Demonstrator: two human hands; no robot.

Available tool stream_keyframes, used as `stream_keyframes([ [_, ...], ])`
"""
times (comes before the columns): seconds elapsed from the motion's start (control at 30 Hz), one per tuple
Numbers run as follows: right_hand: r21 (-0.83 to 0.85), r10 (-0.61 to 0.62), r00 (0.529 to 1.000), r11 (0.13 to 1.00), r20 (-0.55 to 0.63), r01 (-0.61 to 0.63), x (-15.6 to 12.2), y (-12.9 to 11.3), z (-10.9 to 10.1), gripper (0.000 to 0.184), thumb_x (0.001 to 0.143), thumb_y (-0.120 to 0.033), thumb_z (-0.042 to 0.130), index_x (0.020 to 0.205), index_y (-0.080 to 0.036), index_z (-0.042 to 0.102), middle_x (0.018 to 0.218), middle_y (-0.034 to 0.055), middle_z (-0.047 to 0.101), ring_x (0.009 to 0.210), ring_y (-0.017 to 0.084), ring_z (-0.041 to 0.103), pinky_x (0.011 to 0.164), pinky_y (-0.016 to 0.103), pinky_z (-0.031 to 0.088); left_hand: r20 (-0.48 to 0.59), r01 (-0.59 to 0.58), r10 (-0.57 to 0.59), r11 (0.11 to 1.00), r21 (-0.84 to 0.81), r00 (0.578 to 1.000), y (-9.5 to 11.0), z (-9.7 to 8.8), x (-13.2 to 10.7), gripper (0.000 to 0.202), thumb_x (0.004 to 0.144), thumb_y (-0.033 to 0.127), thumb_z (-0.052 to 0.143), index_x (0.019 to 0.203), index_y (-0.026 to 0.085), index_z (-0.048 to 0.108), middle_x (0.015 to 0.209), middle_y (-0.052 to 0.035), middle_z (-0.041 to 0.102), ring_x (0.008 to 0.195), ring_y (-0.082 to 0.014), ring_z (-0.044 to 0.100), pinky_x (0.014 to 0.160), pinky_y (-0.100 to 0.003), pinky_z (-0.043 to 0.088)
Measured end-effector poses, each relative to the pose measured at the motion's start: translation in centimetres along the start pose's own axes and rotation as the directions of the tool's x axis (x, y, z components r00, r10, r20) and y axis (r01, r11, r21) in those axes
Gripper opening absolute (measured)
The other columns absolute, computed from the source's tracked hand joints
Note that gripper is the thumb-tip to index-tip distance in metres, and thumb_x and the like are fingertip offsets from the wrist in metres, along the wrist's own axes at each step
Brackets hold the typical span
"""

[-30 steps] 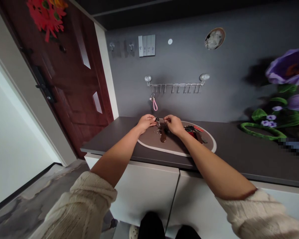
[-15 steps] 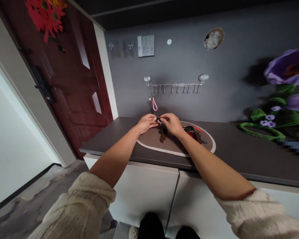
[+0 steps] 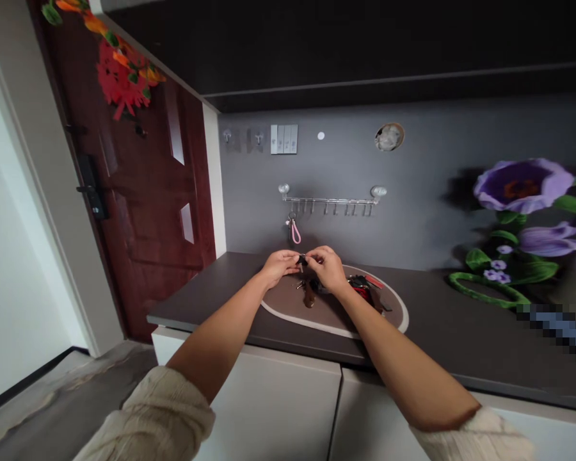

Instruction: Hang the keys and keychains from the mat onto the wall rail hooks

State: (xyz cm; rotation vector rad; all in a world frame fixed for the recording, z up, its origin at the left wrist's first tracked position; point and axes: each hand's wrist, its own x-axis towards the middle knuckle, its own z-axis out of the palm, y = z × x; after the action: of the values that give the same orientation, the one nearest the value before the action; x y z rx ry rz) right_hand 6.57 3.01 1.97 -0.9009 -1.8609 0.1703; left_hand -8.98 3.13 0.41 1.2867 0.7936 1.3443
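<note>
Above the left part of an oval brown mat (image 3: 317,325) with a pale rim, my two hands meet fingertip to fingertip. Between them is a small black-headed key (image 3: 302,260), its fine detail too small to make out. My left hand (image 3: 279,266) pinches it from the left, and my right hand (image 3: 328,267) pinches it from the right. Below, on the mat, lies a brown fob (image 3: 308,296) with small metal keys (image 3: 301,284) beside it. A pile of black and red key items (image 3: 365,288) sits behind my right wrist, partly hidden.
A hook rail (image 3: 333,201) on the grey wall carries a pink loop keyring (image 3: 296,232) at its left end. Purple artificial flowers (image 3: 523,186) stand to the right on the dark counter (image 3: 427,346). A dark overhead cabinet (image 3: 365,45) hangs above; a red door (image 3: 148,224) is left.
The view has tilted upward, so the rail, wall and counter sit lower in the picture. My hands stay together over the mat, still pinching the small key.
</note>
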Motion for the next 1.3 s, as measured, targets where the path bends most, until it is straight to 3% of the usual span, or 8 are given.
stream_keyframes([
  [0.23, 0.139, 0.107, 0.994, 0.985, -0.005, -0.106, 0.4, -0.2, 0.1, 0.018, 0.072, -0.031, 0.048, 0.075, -0.017, 0.059, 0.075, 0.0028, 0.061, 0.068, 0.013, 0.054, 0.067, 0.025, 0.042, -0.117, 0.007, 0.000, 0.998, 0.058, 0.993, 0.1, 0.0, 0.2, 0.016, 0.070, 0.023, 0.061, 0.081, 0.012, 0.058, 0.074, -0.0049, 0.064, 0.062, -0.0076, 0.058, 0.057, -0.020, 0.043],
  [0.37, 0.159, 0.157, 0.988, 0.975, 0.009, -0.156, 1.6, -0.8, -0.1, 0.017, 0.070, -0.031, 0.051, 0.074, -0.017, 0.060, 0.072, 0.0017, 0.062, 0.066, 0.012, 0.054, 0.065, 0.024, 0.041, -0.184, -0.027, 0.058, 0.986, 0.163, 0.981, 0.1, 0.1, 0.3, 0.012, 0.072, 0.022, 0.057, 0.078, 0.012, 0.058, 0.070, -0.0042, 0.064, 0.056, -0.0069, 0.055, 0.051, -0.018, 0.039],
  [0.53, 0.179, 0.199, 0.979, 0.963, 0.033, -0.201, 4.7, -1.4, -0.4, 0.017, 0.066, -0.030, 0.054, 0.070, -0.016, 0.062, 0.064, 0.0007, 0.061, 0.057, 0.011, 0.051, 0.059, 0.023, 0.040, -0.223, -0.057, 0.132, 0.947, 0.317, 0.966, -0.1, 0.3, 0.4, 0.007, 0.070, 0.018, 0.055, 0.071, 0.012, 0.058, 0.065, -0.0036, 0.062, 0.052, -0.0066, 0.053, 0.049, -0.018, 0.037],
  [0.7, 0.227, 0.210, 0.978, 0.951, 0.012, -0.207, 8.6, -1.2, 0.2, 0.016, 0.065, -0.025, 0.053, 0.072, -0.014, 0.062, 0.060, -0.0006, 0.057, 0.049, 0.008, 0.046, 0.052, 0.021, 0.039, -0.246, -0.088, 0.183, 0.932, 0.352, 0.952, -0.5, 0.2, 0.9, 0.006, 0.069, 0.015, 0.053, 0.069, 0.012, 0.057, 0.063, -0.0025, 0.061, 0.050, -0.0062, 0.051, 0.051, -0.019, 0.039],
  [1.0, -0.022, 0.154, 0.974, 0.987, -0.168, -0.160, 13.8, -0.9, 1.7, 0.016, 0.067, -0.013, 0.046, 0.070, -0.013, 0.062, 0.061, 0.0010, 0.059, 0.056, 0.009, 0.051, 0.061, 0.022, 0.041, -0.232, -0.123, 0.226, 0.913, 0.389, 0.946, -0.8, 0.2, 1.3, 0.006, 0.070, 0.013, 0.050, 0.067, 0.012, 0.056, 0.060, -0.0003, 0.058, 0.047, -0.0063, 0.050, 0.051, -0.019, 0.039],
  [1.3, -0.189, 0.201, 0.956, 0.951, -0.216, -0.243, 15.5, -0.7, 2.6, 0.024, 0.069, -0.010, 0.043, 0.076, -0.014, 0.065, 0.067, 0.0046, 0.063, 0.061, 0.011, 0.056, 0.065, 0.022, 0.041, -0.212, -0.136, 0.251, 0.885, 0.444, 0.944, -0.9, 0.1, 1.4, 0.008, 0.071, 0.014, 0.048, 0.068, 0.013, 0.055, 0.058, 0.0016, 0.054, 0.047, -0.0061, 0.049, 0.050, -0.018, 0.037],
])
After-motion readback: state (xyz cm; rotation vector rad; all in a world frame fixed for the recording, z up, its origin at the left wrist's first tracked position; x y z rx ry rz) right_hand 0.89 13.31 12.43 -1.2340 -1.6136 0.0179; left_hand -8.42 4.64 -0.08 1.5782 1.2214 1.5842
